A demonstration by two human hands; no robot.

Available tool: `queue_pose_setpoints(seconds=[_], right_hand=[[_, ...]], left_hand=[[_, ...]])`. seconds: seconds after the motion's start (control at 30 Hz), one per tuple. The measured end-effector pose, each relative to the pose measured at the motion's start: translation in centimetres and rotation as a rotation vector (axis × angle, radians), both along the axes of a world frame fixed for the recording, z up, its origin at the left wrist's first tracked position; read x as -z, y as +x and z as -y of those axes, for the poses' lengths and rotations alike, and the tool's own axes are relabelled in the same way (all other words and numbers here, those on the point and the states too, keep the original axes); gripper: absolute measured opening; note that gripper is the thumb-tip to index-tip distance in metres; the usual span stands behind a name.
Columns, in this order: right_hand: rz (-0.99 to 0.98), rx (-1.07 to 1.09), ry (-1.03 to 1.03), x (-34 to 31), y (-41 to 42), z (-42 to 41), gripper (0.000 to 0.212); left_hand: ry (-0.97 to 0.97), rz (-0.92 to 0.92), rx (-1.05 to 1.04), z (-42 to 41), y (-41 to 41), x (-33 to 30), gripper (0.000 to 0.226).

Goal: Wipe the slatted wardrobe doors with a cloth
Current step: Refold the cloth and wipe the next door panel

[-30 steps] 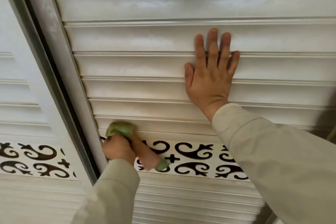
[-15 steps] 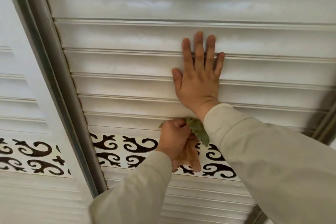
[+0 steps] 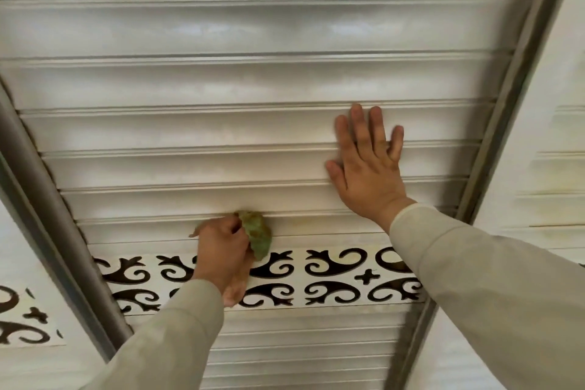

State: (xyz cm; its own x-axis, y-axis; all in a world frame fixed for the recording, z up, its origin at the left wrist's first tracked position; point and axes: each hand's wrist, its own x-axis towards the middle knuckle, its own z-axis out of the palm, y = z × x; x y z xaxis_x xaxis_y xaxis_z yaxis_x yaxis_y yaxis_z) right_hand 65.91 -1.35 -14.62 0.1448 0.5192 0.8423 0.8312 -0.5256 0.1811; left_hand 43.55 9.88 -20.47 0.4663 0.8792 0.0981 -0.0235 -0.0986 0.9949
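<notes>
Head | left hand (image 3: 221, 250) with cloth (image 3: 258, 236) still wiping | right hand (image 3: 367, 165) stays flat on door (image 3: 221, 133)

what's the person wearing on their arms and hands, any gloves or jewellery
Both arms are in long, loose sleeves of plain pale beige fabric, with no print or markings showing. The left sleeve and the right sleeve both end at the wrist in a plain cuff. The left hand and the right hand are bare: no gloves, and no rings, watch or bracelet can be seen.
</notes>
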Motion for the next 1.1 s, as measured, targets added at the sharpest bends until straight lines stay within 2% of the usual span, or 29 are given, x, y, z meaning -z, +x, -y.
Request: queue_pose_setpoints(seconds=[0.07, 0.23, 0.3, 0.37, 0.53, 0.63, 0.7, 0.8, 0.93, 1.0, 1.1], right_hand=[[-0.005, 0.001, -0.025, -0.1, 0.0, -0.3, 0.075], [-0.065, -0.051, -0.139, -0.5, -0.3, 0.3, 0.079], [-0.111, -0.070, -0.220, -1.0, -0.3, 0.8, 0.079], [-0.133, -0.107, -0.266, -1.5, -0.4, 1.2, 0.078], [-0.055, -0.179, -0.131, -1.0, 0.5, 4.2, 0.069], [-0.157, -0.007, 0.087, -1.0, 2.0, 6.2, 0.071], [-0.234, 0.041, 0.143, -1.2, 3.0, 6.9, 0.074], [-0.255, 0.011, 0.004, -1.1, 2.9, 6.3, 0.078], [-0.305, -0.056, -0.102, -1.3, 1.5, 4.3, 0.081], [-0.307, -0.079, -0.137, -1.4, 0.7, 3.9, 0.080], [-0.324, -0.124, -0.219, -2.0, -0.4, 3.7, 0.076]], left_hand=[[0.021, -0.026, 0.125, 1.0, 1.9, 0.2, 0.016], [0.255, -0.160, 0.337, 6.5, 8.6, 0.2, 0.020], [0.369, -0.218, 0.430, 9.4, 11.3, -0.4, 0.013], [0.354, -0.227, 0.512, 11.1, 12.9, -0.5, 0.010], [0.359, -0.180, 0.411, 11.0, 13.0, 0.0, 0.017], [0.269, -0.173, 0.229, 8.2, 10.2, 0.7, 0.025], [0.223, -0.171, 0.077, 6.1, 7.5, 1.3, 0.023], [0.264, -0.182, -0.147, 3.0, 4.6, 2.1, 0.024], [0.255, -0.200, -0.260, 2.3, 3.7, 2.0, 0.027], [0.235, -0.181, -0.233, 3.6, 4.1, 1.3, 0.028], [0.209, -0.169, -0.039, 7.1, 6.4, -0.1, 0.031]])
